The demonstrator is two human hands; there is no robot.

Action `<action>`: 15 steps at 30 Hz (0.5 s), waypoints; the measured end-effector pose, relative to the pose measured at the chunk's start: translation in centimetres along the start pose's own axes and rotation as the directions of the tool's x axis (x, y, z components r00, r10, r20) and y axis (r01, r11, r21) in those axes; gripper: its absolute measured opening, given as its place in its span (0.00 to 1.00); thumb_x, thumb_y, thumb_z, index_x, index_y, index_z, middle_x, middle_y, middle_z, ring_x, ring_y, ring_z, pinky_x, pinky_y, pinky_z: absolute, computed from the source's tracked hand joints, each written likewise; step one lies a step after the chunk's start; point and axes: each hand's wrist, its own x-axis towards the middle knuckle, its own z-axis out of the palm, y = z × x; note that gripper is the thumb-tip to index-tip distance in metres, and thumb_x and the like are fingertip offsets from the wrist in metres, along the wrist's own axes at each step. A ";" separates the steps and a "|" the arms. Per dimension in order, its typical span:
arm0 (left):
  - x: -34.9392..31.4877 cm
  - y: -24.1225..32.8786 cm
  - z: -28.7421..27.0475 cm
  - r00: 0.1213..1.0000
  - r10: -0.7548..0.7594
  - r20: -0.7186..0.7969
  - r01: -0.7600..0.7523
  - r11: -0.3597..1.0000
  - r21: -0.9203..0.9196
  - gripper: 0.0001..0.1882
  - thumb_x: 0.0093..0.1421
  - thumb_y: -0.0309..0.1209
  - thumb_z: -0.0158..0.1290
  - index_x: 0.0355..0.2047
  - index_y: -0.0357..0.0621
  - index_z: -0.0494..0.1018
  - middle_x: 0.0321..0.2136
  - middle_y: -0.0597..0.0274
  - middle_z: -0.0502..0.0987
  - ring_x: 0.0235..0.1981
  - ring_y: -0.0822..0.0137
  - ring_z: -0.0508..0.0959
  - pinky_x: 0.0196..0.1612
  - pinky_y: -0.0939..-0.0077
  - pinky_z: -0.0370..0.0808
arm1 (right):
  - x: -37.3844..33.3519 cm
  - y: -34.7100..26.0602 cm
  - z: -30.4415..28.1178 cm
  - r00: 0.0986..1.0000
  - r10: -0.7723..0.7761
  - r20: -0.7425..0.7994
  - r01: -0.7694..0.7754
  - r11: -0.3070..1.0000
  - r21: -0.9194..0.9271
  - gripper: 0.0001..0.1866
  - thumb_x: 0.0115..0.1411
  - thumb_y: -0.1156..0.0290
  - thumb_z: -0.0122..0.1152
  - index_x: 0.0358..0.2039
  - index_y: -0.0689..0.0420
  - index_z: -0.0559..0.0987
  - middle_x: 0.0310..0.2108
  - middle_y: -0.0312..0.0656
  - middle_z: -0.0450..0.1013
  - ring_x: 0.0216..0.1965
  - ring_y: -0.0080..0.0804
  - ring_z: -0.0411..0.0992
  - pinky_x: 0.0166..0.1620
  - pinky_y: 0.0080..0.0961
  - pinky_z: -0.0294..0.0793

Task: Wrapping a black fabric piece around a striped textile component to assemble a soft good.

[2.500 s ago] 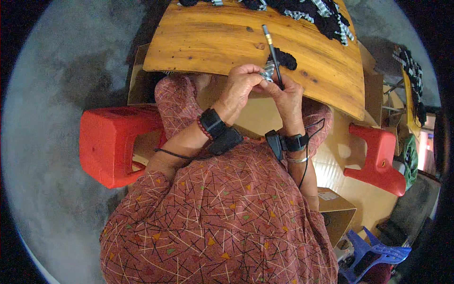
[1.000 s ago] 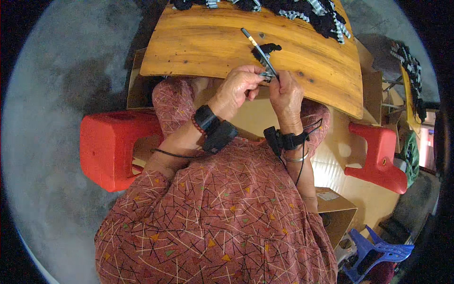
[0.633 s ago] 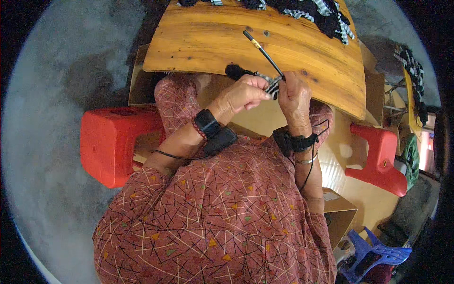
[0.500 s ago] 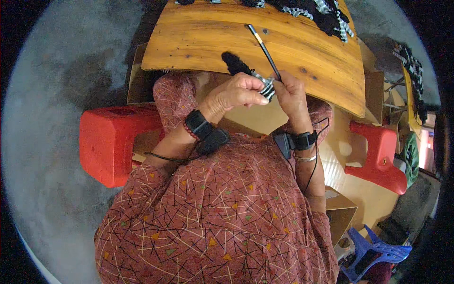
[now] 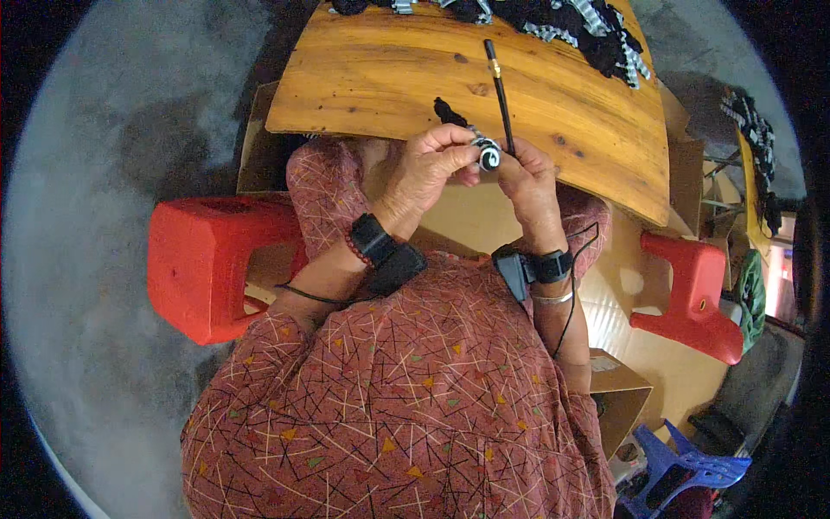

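At the table, left fingers tight on striped cloth, right fingers seemingly round a black rod

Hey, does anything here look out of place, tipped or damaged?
Nothing looks spilled or clearly damaged. The blue plastic stool at lower right looks askew, its parts jutting at odd angles, though fisheye bending makes tipping hard to confirm. The striped cloth pinched by the left hand ends in a spiral curl.
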 end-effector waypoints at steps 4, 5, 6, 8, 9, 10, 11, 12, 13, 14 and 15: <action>0.1 0.4 0.1 1.000 0.019 0.021 -0.019 1.000 0.002 0.07 0.52 0.22 0.52 0.34 0.37 0.72 0.27 0.63 0.75 0.26 0.74 0.74 0.31 0.81 0.72 | -0.3 -0.6 0.6 0.995 -0.037 -0.097 0.041 0.998 0.041 0.06 0.54 0.78 0.52 0.30 0.63 0.77 0.24 0.31 0.73 0.26 0.16 0.69 0.31 0.15 0.68; 0.1 0.5 0.3 1.000 0.019 0.022 -0.019 1.000 0.001 0.07 0.52 0.22 0.52 0.34 0.37 0.72 0.27 0.63 0.75 0.26 0.74 0.74 0.31 0.81 0.72 | -0.3 -0.4 0.5 0.994 -0.037 -0.099 0.041 0.998 0.040 0.06 0.54 0.78 0.52 0.30 0.63 0.77 0.24 0.31 0.73 0.26 0.16 0.69 0.31 0.15 0.68; 0.0 0.7 0.4 0.997 0.077 0.005 -0.078 0.992 0.101 0.07 0.52 0.22 0.51 0.34 0.36 0.72 0.27 0.64 0.75 0.27 0.74 0.74 0.32 0.82 0.72 | -0.2 0.0 0.4 0.992 -0.076 -0.104 0.076 0.997 -0.002 0.05 0.53 0.77 0.53 0.30 0.63 0.77 0.24 0.31 0.73 0.26 0.17 0.69 0.31 0.15 0.68; -0.1 1.3 0.8 0.990 0.139 -0.008 -0.134 0.970 0.202 0.07 0.52 0.21 0.51 0.33 0.36 0.72 0.27 0.64 0.75 0.29 0.75 0.73 0.34 0.83 0.71 | 0.0 0.6 0.4 0.988 -0.116 -0.106 0.112 0.993 -0.042 0.05 0.53 0.77 0.53 0.29 0.63 0.76 0.24 0.31 0.72 0.26 0.17 0.68 0.30 0.15 0.68; -0.1 1.6 1.1 0.989 0.144 -0.028 -0.136 0.970 0.202 0.07 0.52 0.21 0.50 0.33 0.36 0.72 0.28 0.65 0.75 0.30 0.76 0.73 0.36 0.83 0.70 | 0.1 0.8 0.5 0.978 -0.171 -0.119 0.162 0.984 -0.080 0.05 0.53 0.77 0.53 0.29 0.63 0.76 0.23 0.31 0.72 0.26 0.17 0.68 0.30 0.16 0.68; -0.2 2.0 1.4 0.987 0.150 -0.048 -0.138 0.970 0.202 0.07 0.52 0.21 0.49 0.33 0.37 0.72 0.29 0.66 0.75 0.32 0.76 0.73 0.37 0.84 0.70 | 0.2 1.0 0.6 0.965 -0.226 -0.130 0.211 0.970 -0.118 0.05 0.52 0.77 0.54 0.29 0.62 0.76 0.22 0.32 0.72 0.25 0.17 0.67 0.29 0.17 0.68; -0.3 2.2 1.5 0.987 0.149 -0.053 -0.135 0.970 0.203 0.07 0.52 0.21 0.49 0.33 0.37 0.72 0.29 0.66 0.75 0.32 0.76 0.73 0.37 0.84 0.70 | 0.4 1.1 0.5 0.967 -0.222 -0.126 0.208 0.971 -0.115 0.05 0.52 0.77 0.54 0.29 0.62 0.76 0.22 0.32 0.72 0.25 0.17 0.67 0.29 0.17 0.68; -0.4 2.5 1.5 0.989 0.138 -0.060 -0.111 0.937 0.331 0.07 0.53 0.21 0.49 0.34 0.37 0.73 0.29 0.65 0.75 0.32 0.76 0.73 0.38 0.84 0.70 | 0.5 1.2 0.2 0.965 -0.242 -0.102 0.214 0.950 -0.227 0.05 0.51 0.77 0.54 0.29 0.62 0.76 0.20 0.34 0.70 0.24 0.20 0.67 0.28 0.19 0.67; -0.5 2.6 1.4 0.990 0.127 -0.067 -0.083 0.888 0.452 0.08 0.53 0.21 0.49 0.34 0.36 0.73 0.30 0.65 0.75 0.32 0.76 0.73 0.38 0.84 0.69 | 0.6 1.3 0.1 0.963 -0.260 -0.076 0.221 0.915 -0.337 0.05 0.50 0.77 0.54 0.28 0.62 0.75 0.19 0.37 0.69 0.22 0.22 0.67 0.27 0.22 0.67; -0.6 2.5 1.4 0.989 0.128 -0.070 -0.083 0.888 0.451 0.08 0.53 0.21 0.49 0.34 0.36 0.73 0.30 0.65 0.75 0.32 0.76 0.73 0.38 0.84 0.69 | 0.5 0.9 0.4 0.963 -0.259 -0.073 0.221 0.915 -0.337 0.05 0.50 0.77 0.54 0.28 0.62 0.75 0.19 0.37 0.69 0.22 0.22 0.67 0.27 0.22 0.67; -0.6 2.2 1.2 0.988 0.107 -0.112 -0.055 0.918 0.393 0.08 0.53 0.20 0.49 0.34 0.36 0.73 0.31 0.63 0.75 0.32 0.75 0.74 0.38 0.83 0.70 | 0.2 0.4 0.8 0.947 -0.314 -0.074 0.261 0.881 -0.395 0.05 0.49 0.77 0.54 0.28 0.62 0.75 0.18 0.41 0.68 0.22 0.27 0.68 0.27 0.24 0.67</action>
